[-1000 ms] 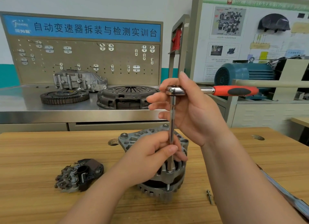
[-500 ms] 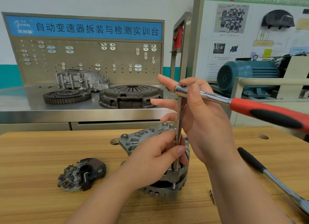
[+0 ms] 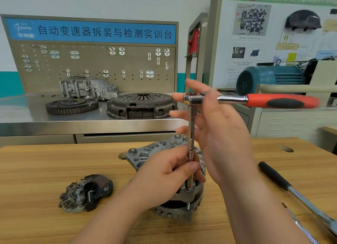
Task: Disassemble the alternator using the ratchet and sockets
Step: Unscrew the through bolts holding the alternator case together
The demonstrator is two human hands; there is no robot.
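The grey alternator (image 3: 145,154) stands on the wooden table (image 3: 45,170). A long chrome extension bar (image 3: 190,127) rises upright from its housing, and its lower end sits on a through-bolt. My left hand (image 3: 164,176) lies on the alternator and grips the lower part of the bar. The ratchet (image 3: 280,100), with its red and black handle, tops the bar and points right, roughly level. My right hand (image 3: 224,134) holds the ratchet beside its head, thumb over the neck and fingers spread behind it.
A removed dark rectifier and regulator part (image 3: 85,192) lies left of the alternator. A long black-handled bar tool (image 3: 273,176) lies on the table at the right. On the steel bench (image 3: 54,123) behind are a clutch cover (image 3: 140,105), a flywheel (image 3: 71,105) and a gearbox housing (image 3: 87,88).
The ratchet handle swung toward me and down to the right, then back to level pointing right. My left hand kept its grip on the bar.
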